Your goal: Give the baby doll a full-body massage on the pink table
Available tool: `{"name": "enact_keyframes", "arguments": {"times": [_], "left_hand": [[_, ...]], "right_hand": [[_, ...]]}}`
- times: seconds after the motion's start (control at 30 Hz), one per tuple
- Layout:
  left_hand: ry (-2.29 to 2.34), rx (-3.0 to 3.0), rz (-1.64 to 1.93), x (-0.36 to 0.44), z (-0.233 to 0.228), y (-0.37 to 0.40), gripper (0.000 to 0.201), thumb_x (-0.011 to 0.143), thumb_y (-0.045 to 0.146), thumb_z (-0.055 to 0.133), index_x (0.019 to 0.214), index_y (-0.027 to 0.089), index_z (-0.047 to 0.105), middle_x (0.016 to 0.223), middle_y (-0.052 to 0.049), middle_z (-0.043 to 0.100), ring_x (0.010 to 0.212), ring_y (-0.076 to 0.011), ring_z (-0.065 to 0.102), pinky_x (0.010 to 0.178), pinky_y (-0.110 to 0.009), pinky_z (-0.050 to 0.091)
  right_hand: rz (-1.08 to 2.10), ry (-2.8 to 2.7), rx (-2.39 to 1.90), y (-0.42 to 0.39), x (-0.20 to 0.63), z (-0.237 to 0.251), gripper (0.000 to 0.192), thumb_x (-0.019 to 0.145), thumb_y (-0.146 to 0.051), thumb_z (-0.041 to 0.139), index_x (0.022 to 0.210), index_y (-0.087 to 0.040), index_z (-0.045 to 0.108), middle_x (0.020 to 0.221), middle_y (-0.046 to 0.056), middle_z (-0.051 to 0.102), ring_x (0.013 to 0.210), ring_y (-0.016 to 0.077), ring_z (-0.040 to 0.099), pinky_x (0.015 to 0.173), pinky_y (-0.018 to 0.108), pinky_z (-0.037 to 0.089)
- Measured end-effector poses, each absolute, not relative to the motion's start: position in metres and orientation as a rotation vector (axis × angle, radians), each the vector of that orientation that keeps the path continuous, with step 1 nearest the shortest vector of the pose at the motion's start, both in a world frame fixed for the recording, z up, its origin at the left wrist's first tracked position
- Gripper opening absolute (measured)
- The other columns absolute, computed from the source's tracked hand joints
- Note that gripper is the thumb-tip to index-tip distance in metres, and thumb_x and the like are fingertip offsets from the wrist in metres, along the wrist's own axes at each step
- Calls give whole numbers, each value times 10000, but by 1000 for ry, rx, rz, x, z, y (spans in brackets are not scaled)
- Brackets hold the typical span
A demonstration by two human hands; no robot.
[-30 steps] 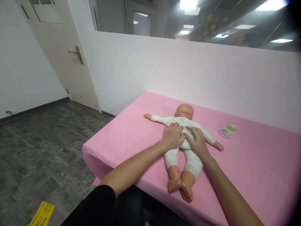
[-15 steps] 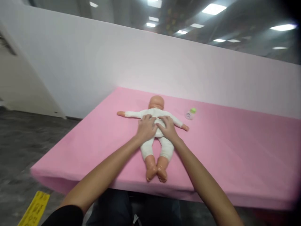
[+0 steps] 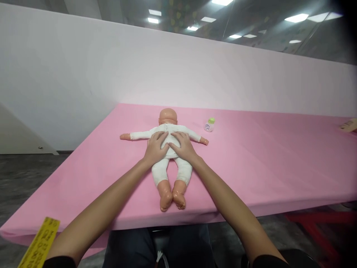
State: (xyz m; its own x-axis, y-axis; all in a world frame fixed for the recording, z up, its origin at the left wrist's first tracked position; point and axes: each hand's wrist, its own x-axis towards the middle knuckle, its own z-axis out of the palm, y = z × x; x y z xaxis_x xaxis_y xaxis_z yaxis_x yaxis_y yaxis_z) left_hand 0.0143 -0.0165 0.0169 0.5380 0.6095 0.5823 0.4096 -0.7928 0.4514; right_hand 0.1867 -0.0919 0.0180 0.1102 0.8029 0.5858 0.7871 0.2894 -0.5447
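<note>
A baby doll [image 3: 170,152] in a white cloth suit lies face down, arms stretched out to the sides and bare feet toward me. Its bald head [image 3: 168,115] points to the wall. My left hand [image 3: 156,148] rests open on the left side of the doll's back, fingers spread. On the right side of the back lies my right hand [image 3: 183,146], also open, with the thumbs close together. Beyond the doll's right-hand arm, a small bottle [image 3: 209,125] with a green cap stands apart from both hands.
Pink cloth covers the table [image 3: 251,160]. Behind it runs a white partition wall [image 3: 178,70]. A yellow label strip [image 3: 41,242] shows at lower left, a tan tag [image 3: 348,125] at the far right edge, and a red frame [image 3: 318,227] below the table.
The whole view has shifted, so the doll, bottle and hands appear further left, and the tan tag and red frame show more. Both hands stay on the doll's back.
</note>
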Motion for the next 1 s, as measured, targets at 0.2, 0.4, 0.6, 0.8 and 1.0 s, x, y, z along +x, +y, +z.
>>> {"name": "enact_keyframes", "arguments": {"times": [0.2,0.4,0.6,0.8,1.0], "left_hand": [[873,2527,1168,17,21,-17,333,896,312,604,1210,252,697,1115,-72,589,1107,-279,546,1052,-499,429],[878,2516,1227,17,20,-19,412,884,280,605,1292,244,645,1266,-87,558,1226,-301,507,1076,-498,410],[867,2495,1162,16,23,-21,295,883,265,600,1166,241,678,1094,-58,605,1094,-271,558,1043,-488,435],[888,2511,1208,17,21,-24,409,877,278,622,1284,263,660,1313,-82,559,1257,-302,492,1097,-517,400],[814,2528,1142,16,22,-21,317,887,258,603,1193,245,684,1193,-59,632,1169,-278,540,1070,-490,421]], "right_hand": [[18,-1581,-1526,-91,188,18,356,869,-440,715,1173,-258,684,1128,68,634,1170,301,537,1076,503,456],[43,-1564,-1510,-91,190,14,478,850,-430,720,1296,-284,628,1334,97,510,1345,305,451,1172,521,386],[90,-1624,-1537,-91,193,14,526,891,-489,663,1377,-300,593,1167,80,563,1238,305,502,1132,541,424],[49,-1636,-1534,-90,192,15,497,877,-464,686,1341,-297,622,1361,93,531,1335,316,460,1168,549,388],[73,-1695,-1541,-94,193,22,442,888,-481,674,1287,-293,647,1233,77,635,1259,315,520,1121,546,423]]}}
